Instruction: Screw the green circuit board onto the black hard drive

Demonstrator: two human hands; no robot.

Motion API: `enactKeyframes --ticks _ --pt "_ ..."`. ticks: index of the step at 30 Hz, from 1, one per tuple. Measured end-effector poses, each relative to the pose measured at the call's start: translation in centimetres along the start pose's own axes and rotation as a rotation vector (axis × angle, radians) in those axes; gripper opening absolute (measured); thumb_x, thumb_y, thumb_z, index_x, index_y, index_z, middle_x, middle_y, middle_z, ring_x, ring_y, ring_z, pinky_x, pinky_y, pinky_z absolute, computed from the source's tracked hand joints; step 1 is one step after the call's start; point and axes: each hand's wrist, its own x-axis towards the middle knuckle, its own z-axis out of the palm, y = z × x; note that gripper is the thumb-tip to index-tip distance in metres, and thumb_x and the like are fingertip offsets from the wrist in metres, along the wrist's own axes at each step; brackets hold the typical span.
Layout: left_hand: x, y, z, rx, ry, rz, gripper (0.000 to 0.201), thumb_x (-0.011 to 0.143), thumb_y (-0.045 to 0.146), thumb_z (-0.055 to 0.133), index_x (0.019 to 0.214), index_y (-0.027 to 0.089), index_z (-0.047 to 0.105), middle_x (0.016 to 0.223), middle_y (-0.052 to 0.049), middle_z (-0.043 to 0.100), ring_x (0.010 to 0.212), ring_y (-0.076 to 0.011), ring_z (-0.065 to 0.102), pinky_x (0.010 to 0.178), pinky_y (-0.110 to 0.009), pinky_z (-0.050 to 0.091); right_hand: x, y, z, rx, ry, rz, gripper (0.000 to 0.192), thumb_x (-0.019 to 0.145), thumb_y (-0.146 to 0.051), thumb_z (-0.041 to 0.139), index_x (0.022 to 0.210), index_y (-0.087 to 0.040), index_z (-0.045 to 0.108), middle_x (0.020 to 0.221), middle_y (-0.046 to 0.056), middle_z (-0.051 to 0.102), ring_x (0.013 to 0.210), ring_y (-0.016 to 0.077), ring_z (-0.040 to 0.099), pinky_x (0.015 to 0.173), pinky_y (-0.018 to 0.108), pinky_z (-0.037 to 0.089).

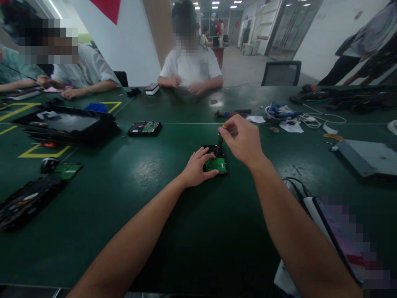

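Observation:
A hard drive [221, 165] lies on the green tabletop, its green circuit board facing up. My left hand [198, 166] rests across its left side and grips it, fingers over the far part and thumb at the near edge. Above the drive's far right corner, my right hand [243, 138] pinches the top of a small upright screwdriver [220, 138]. The screwdriver's lower end reaches down to the drive; its tip is too small to make out.
Another hard drive [144, 128] lies to the left, beyond it a black tray [71, 122]. Opened black parts [27, 198] are at lower left. A phone [339, 240] stands near my right forearm. Cables [283, 111] and a grey case [369, 157] lie right. People sit opposite.

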Motion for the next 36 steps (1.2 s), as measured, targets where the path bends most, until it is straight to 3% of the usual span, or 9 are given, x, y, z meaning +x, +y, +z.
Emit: enactKeyframes --ticks 21,26,36 --pt "0.0 0.0 0.0 0.018 0.000 0.004 0.058 0.088 0.056 0.071 0.137 0.027 0.058 0.168 -0.011 0.035 0.160 -0.0357 0.021 0.128 -0.060 0.023 0.1 -0.2 -0.2 -0.025 0.000 -0.021 0.003 0.093 -0.025 0.061 0.093 -0.023 0.063 0.094 0.008 0.070 0.090 0.0247 0.065 0.083 0.039 0.050" --pt "0.0 -0.1 0.0 0.012 0.002 0.011 0.058 0.088 0.056 0.072 0.136 0.027 0.059 0.168 -0.010 0.035 0.160 -0.0354 0.021 0.128 -0.059 0.023 0.1 0.0 -0.3 -0.013 -0.006 0.021 0.006 0.091 -0.026 0.064 0.091 -0.023 0.059 0.092 0.007 0.071 0.084 0.0238 0.066 0.078 0.038 0.050" --pt "0.1 -0.1 0.1 0.024 0.014 0.025 0.058 0.087 0.055 0.073 0.135 0.027 0.059 0.166 -0.010 0.038 0.160 -0.0350 0.023 0.128 -0.058 0.025 0.7 -0.9 -1.7 -0.083 -0.074 -0.028 0.007 0.091 -0.024 0.065 0.085 -0.021 0.062 0.086 0.006 0.070 0.080 0.0221 0.064 0.078 0.036 0.047"
